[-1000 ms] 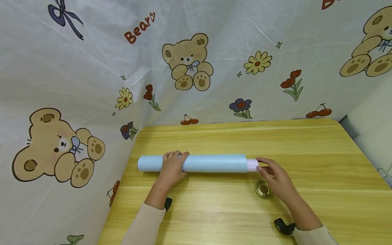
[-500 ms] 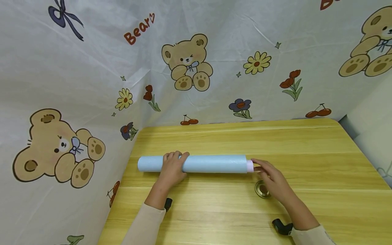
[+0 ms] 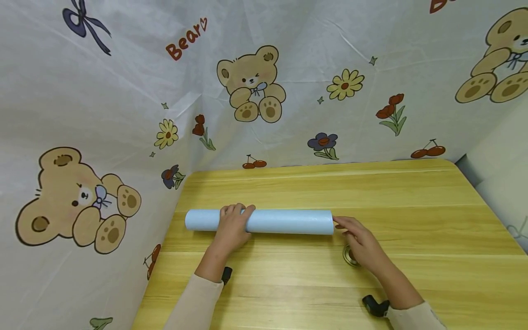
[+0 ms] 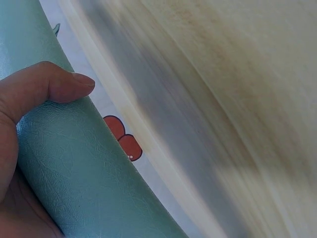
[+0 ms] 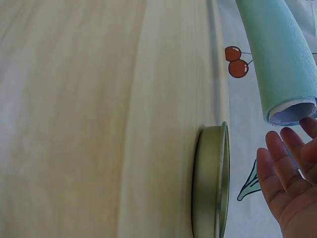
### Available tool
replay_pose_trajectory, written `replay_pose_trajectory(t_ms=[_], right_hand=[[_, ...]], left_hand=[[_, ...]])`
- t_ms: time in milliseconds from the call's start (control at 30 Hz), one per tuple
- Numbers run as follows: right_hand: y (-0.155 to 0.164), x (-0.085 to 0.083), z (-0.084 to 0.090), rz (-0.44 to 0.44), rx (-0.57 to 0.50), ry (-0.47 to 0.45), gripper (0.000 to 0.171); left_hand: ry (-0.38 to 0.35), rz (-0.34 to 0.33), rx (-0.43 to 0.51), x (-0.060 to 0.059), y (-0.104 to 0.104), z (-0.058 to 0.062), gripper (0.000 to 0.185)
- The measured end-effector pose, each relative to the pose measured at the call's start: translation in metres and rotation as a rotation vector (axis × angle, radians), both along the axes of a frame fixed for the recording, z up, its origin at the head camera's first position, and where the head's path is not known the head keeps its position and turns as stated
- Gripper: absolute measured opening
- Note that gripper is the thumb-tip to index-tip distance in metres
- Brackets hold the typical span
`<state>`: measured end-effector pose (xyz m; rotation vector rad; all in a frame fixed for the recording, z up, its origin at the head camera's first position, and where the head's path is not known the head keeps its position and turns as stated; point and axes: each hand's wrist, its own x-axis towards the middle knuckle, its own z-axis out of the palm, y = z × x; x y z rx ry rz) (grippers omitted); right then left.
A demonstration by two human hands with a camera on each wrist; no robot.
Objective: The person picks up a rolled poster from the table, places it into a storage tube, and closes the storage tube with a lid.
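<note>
A long light-blue roll with a textured surface lies sideways across the table. My left hand grips it left of its middle; in the left wrist view the thumb curls over the roll. At its right end, my right hand holds its fingers fairly straight, a fingertip touching or just inside the opening. The right wrist view shows a pale inner layer within the roll's open end. A shallow round gold-coloured metal dish lies just below the right hand, partly covered by it.
The wood-grain table meets a white cloth printed with bears and flowers at its back and left. A black wrist-worn piece sits under the right wrist, another beside the left.
The pale pink inner tube that stuck out of the roll's right end has slid leftward into it. My right hand has followed it left; the left hand has stayed in place.
</note>
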<state>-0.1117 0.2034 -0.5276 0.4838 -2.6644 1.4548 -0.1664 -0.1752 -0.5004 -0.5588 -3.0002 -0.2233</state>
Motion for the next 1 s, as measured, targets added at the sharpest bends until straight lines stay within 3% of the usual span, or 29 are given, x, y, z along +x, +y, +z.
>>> replay_pose_trajectory(t_ms=[267,633,1000], right_hand=[[-0.005,0.001,-0.001,0.026,-0.003,0.013,0.049],[-0.008,0.001,0.004,0.035,0.001,-0.095,0.043],[0.01,0.006,0.007,0.0,0.174,-0.074,0.04]], left_hand=[[0.004,-0.008,0.001,0.001,0.001,0.001,0.079],[0.008,-0.015,-0.008,0.002,0.003,0.002,0.077],[0.019,-0.01,0.002,0.003,0.001,0.003,0.078]])
